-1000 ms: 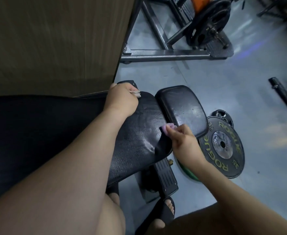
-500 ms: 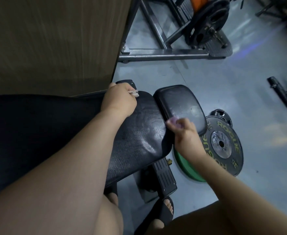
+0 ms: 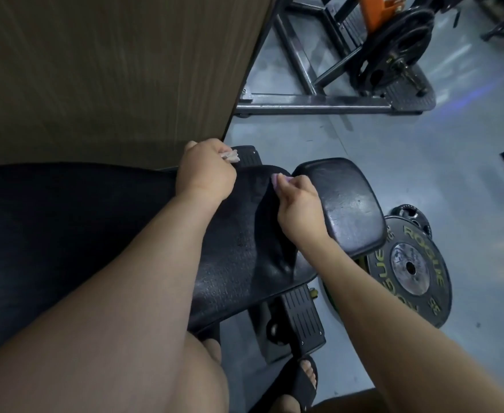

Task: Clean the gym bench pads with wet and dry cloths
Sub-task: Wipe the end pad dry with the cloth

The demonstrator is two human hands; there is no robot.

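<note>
The right hand (image 3: 300, 211), closed on a pink cloth (image 3: 278, 180), has travelled along the gap between the long back pad (image 3: 239, 254) and the small seat pad (image 3: 343, 204). One second ago it sat at the near edge of the bench, close to the footplate (image 3: 301, 317); half a second ago it was at mid-gap; it now sits at the far end of the gap, just beside the left hand (image 3: 204, 171). More of the Rogue weight plate (image 3: 409, 266) on the floor is now uncovered by the forearm.

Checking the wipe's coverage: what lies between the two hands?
In the head view, only bare black bench pad lies between the left hand and right hand.
</note>
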